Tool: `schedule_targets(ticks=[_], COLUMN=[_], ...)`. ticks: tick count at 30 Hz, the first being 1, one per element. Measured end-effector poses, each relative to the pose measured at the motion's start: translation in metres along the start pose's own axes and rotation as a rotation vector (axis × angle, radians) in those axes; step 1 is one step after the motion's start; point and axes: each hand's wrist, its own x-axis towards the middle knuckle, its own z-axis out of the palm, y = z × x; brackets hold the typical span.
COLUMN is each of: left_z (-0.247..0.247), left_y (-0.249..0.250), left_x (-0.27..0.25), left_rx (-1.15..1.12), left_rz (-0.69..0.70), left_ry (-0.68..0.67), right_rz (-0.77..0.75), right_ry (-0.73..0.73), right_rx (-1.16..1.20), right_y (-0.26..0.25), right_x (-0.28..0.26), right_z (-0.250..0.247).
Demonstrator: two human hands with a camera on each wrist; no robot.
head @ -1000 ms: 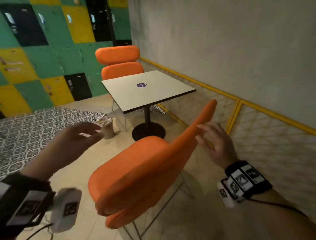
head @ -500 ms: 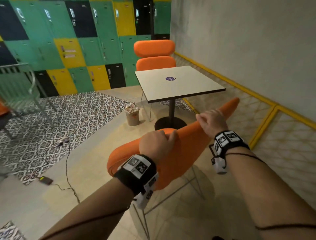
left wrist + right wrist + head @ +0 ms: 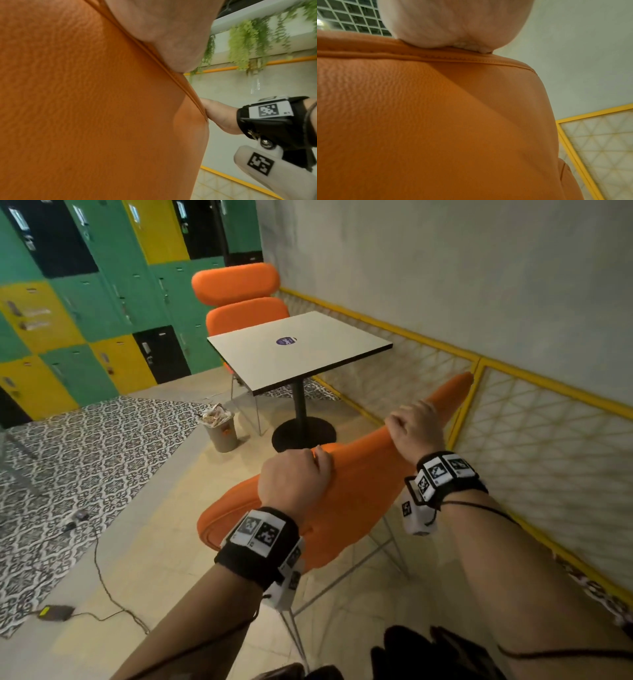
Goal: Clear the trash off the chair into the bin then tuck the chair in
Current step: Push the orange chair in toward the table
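Note:
The orange padded chair [image 3: 356,491] stands in front of me, its back towards me and its wire legs on the floor. My left hand [image 3: 294,477] grips the top edge of the backrest, fingers curled over it. My right hand [image 3: 414,429] grips the same edge further right. Both wrist views are filled by the orange backrest [image 3: 85,108] [image 3: 436,121] under each palm. A small bin [image 3: 222,433] heaped with trash stands on the floor left of the white table [image 3: 298,350]. The chair seat is hidden behind the backrest.
A second orange chair [image 3: 239,299] is tucked at the table's far side. The black table base [image 3: 303,433] lies between bin and chair. A yellow-framed wall panel [image 3: 513,405] runs along the right. A cable and adapter [image 3: 54,611] lie on the floor at left.
Both hands have come from the air onto the backrest's top edge and closed on it. The view has lifted, and table and bin now sit further ahead of the chair.

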Motion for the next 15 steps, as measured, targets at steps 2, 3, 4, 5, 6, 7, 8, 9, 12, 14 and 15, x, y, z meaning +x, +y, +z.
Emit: schedule_targets(ticks=[2,3,4,5,6,7,8,9,12,14,15], left_z=[-0.002,-0.004,-0.004,-0.005,-0.006,-0.007,-0.008,-0.009,-0.011,-0.012,-0.012], left_y=[-0.006,-0.010,-0.014,-0.019,-0.023,-0.028,-0.033,-0.038,-0.053,-0.062,-0.065], left_x=[-0.007,-0.011,-0.016,-0.020,-0.025,-0.030,-0.034,-0.037,-0.041,-0.041,-0.040], left_rx=[-0.015,-0.023,-0.034,-0.052,-0.071,-0.086,-0.095,-0.103,-0.134,-0.145,-0.146], left_rz=[0.061,0.090,0.118,0.147,0.176,0.204,0.233,0.261,0.331,0.358,0.372], left_ry=[0.003,0.009,0.014,0.016,0.018,0.020,0.026,0.031,0.049,0.067,0.082], right_rz=[0.041,0.063,0.088,0.109,0.123,0.127,0.122,0.117,0.086,0.018,-0.007], right_ry=[0.040,0.049,0.059,0.074,0.101,0.135,0.170,0.194,0.197,0.200,0.202], right_rx=[-0.040,-0.059,-0.074,-0.087,-0.099,-0.109,-0.119,-0.122,-0.135,-0.118,-0.114], right_y=[-0.004,-0.007,-0.012,-0.016,-0.022,-0.027,-0.033,-0.039,-0.046,-0.046,-0.044], right_x=[-0.020,-0.031,-0.043,-0.055,-0.068,-0.080,-0.092,-0.103,-0.128,-0.139,-0.142], right_z=[-0.009,-0.015,-0.020,-0.026,-0.032,-0.037,-0.042,-0.046,-0.056,-0.061,-0.063])
